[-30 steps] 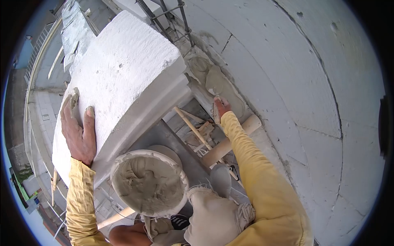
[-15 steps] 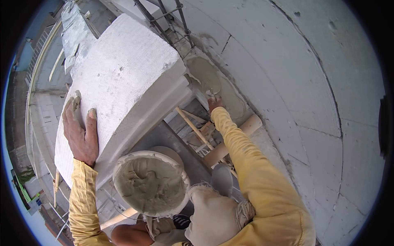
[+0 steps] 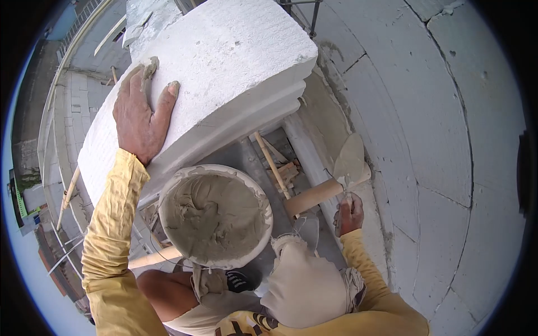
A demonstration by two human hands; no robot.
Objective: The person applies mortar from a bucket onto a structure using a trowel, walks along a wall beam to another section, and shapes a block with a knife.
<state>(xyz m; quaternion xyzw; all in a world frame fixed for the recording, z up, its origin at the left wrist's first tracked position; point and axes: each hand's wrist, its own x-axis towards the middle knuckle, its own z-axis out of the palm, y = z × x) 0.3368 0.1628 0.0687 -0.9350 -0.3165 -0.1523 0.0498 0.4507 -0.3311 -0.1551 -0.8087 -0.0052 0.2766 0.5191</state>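
Observation:
My left hand [image 3: 143, 115] rests flat on top of a large white block [image 3: 235, 67] with a stepped, moulded side. Its fingers are spread and their tips are smeared with mortar. My right hand [image 3: 350, 213] is closed round the handle of a mortar-coated trowel [image 3: 350, 159]. The blade points away from me, over the ledge beside the wall. Grey mortar [image 3: 320, 112] is spread along this ledge near the block's end. Between my arms stands a bucket [image 3: 268, 224] of wet mortar [image 3: 216, 218], just in front of my knees.
A grey block wall [image 3: 414, 140] with visible joints rises on the right. A round wooden pole [image 3: 314, 197] crosses the gap between the block and ledge. Steel bars [image 3: 315, 19] stand at the block's far end. Scaffold poles [image 3: 70, 190] and a drop show at left.
My right hand has drawn the trowel back towards me along the ledge, off the far mortar. My left hand stays on the block. The view has shifted, so the block appears farther right.

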